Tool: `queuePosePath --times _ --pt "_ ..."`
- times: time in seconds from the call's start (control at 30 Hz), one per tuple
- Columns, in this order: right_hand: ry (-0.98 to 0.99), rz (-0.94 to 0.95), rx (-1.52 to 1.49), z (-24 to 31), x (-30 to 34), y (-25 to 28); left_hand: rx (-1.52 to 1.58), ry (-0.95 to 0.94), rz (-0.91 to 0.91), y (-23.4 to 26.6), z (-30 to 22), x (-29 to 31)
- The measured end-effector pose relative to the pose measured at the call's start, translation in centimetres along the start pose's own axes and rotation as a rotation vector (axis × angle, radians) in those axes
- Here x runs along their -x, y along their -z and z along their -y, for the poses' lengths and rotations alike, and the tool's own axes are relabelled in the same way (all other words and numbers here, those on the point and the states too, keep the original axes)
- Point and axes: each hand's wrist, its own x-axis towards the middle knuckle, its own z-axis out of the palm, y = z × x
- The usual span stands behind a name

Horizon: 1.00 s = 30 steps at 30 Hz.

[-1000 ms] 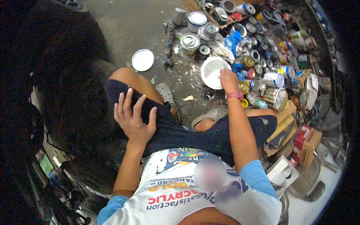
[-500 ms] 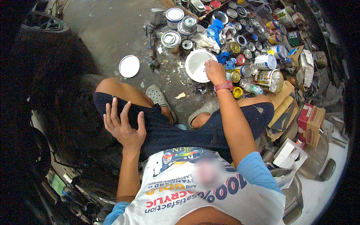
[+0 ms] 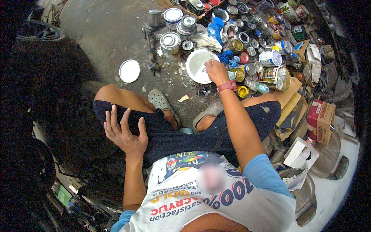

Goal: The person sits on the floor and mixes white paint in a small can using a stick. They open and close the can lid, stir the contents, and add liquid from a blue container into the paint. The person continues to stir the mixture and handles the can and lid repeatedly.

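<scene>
A round white tub (image 3: 191, 74) stands on the floor beyond my feet, with a pale coating or liquid inside. Over its right side, my right hand (image 3: 217, 72) is closed, fingers bent down toward the inside. A thin, dark-looking piece shows below the fingertips, too small to name. My left hand (image 3: 125, 133) rests by my left thigh with its fingers spread and nothing in them. On the floor left of the tub lies a round white lid (image 3: 130, 71).
Paint cans (image 3: 170, 41) stand just behind the tub, beside a crumpled white rag (image 3: 206, 41) and a blue cloth or plastic (image 3: 215, 29). Many more cans and jars crowd the right. A red-and-brown carton (image 3: 321, 121) and grey chairs (image 3: 326, 156) are at far right.
The whole view has shifted slightly, so the tub and cans appear further left. My right hand stays over the tub with a small change in its pose. The left hand keeps its spread.
</scene>
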Motion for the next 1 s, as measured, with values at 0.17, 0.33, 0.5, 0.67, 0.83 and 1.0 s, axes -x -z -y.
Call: queuePosePath --times 0.17,0.33,0.5,0.67,0.83,1.0 --pt "0.052 0.023 -0.232 0.5 0.5 -0.4 -0.002 -0.016 -0.003 0.0 0.0 0.0" --pt "0.111 -0.118 0.115 0.7 0.5 0.4 -0.006 -0.011 0.001 0.1 0.1 0.0" --pt "0.113 -0.172 0.131 0.0 0.4 0.8 -0.008 -0.009 -0.002 0.0 0.1 0.0" --pt "0.137 -0.103 -0.126 -0.7 0.0 0.0 -0.010 -0.014 -0.001 0.0 0.0 0.0" --pt "0.199 0.089 -0.241 -0.5 -0.1 -0.5 -0.012 -0.017 0.002 0.1 0.0 0.1" --pt "0.074 0.308 -0.067 2.3 1.2 3.0 -0.028 -0.033 0.001 -0.3 0.3 0.2"
